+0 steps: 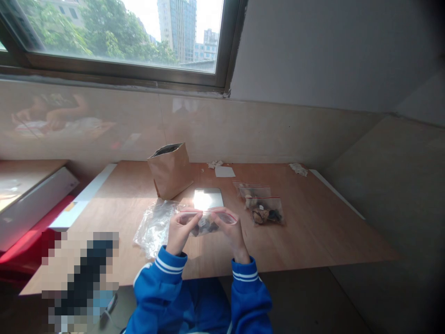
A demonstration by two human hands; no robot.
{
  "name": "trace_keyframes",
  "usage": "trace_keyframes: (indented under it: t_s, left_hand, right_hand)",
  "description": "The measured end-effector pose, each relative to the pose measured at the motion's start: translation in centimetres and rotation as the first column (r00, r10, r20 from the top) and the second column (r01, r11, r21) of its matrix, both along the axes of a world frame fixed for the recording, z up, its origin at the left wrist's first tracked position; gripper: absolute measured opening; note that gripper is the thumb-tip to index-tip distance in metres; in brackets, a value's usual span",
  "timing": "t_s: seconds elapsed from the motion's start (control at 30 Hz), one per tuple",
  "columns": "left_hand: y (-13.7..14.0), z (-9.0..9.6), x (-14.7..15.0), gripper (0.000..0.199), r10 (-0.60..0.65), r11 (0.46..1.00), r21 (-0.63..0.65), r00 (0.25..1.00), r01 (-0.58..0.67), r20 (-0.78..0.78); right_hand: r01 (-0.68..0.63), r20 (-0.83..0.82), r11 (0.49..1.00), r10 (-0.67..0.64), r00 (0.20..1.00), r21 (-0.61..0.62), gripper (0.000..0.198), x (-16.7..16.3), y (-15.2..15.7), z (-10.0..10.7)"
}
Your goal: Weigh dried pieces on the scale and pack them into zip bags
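Between my two hands is a clear zip bag (206, 229) with a red seal line along its top and dark pieces inside. My left hand (183, 228) pinches the bag's top edge with thumb and fingers. On the other side, my right hand (230, 228) grips the same edge, its thumb close to the left thumb. Just behind the bag lies a shiny, pale flat device (208, 197), bright with glare. A crumpled heap of clear plastic (155, 227) lies beside my left hand.
Filled zip bags (266, 212) lie in a row at the right. An open brown paper bag (170, 170) stands at the back left. Behind are a white paper (225, 172) and crumpled tissue (298, 169). The wooden table (313, 236) meets a tiled wall below a window.
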State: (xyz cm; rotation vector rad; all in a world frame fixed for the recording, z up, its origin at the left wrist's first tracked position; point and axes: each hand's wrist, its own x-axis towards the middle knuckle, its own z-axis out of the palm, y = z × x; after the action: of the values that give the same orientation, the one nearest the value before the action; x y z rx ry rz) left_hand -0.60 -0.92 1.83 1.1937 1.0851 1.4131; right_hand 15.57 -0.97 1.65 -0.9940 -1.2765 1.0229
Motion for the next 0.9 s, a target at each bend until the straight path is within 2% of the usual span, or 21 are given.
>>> trace_keyframes:
  t_s: [0.3, 0.4, 0.5, 0.57, 0.63, 0.73, 0.9]
  left_hand:
    - [-0.2, -0.7, 0.4, 0.022, 0.079, 0.996, 0.033, 0.997, -0.079, -0.008]
    - [0.1, -0.8, 0.0, 0.020, 0.117, 0.991, 0.074, 0.993, -0.115, -0.025]
    - [0.3, -0.8, -0.6, 0.019, 0.082, 0.992, 0.107, 0.993, -0.073, -0.082]
    - [0.4, -0.7, -0.8, 0.018, 0.053, 0.984, 0.176, 0.988, -0.026, -0.146]
    - [0.4, -0.6, -0.8, 0.017, 0.058, 0.964, 0.266, 0.978, -0.004, -0.199]
    - [0.3, -0.7, -0.6, 0.018, 0.082, 0.954, 0.298, 0.975, -0.018, -0.204]
    - [0.2, -0.9, -0.2, 0.020, 0.134, 0.964, 0.249, 0.979, -0.094, -0.151]
  right_hand:
    - [0.072, 0.028, 0.997, -0.073, 0.997, 0.036, 0.016, -0.5, 0.1, -0.2]
    - [0.103, 0.118, 0.993, -0.108, 0.987, 0.050, 0.020, 0.2, 0.2, 0.3]
    - [0.159, 0.344, 0.964, -0.227, 0.911, 0.214, 0.026, 0.8, 0.0, 1.7]
    - [0.072, 0.517, 0.944, -0.238, 0.822, 0.321, 0.018, 0.8, -0.1, 2.7]
    - [-0.042, 0.627, 0.937, -0.199, 0.753, 0.347, 0.007, 0.3, 0.0, 3.4]
    - [-0.106, 0.677, 0.926, -0.182, 0.713, 0.362, 0.015, -0.5, 0.5, 3.5]
    - [-0.070, 0.675, 0.864, -0.336, 0.657, 0.498, 0.031, -1.8, 1.3, 2.2]
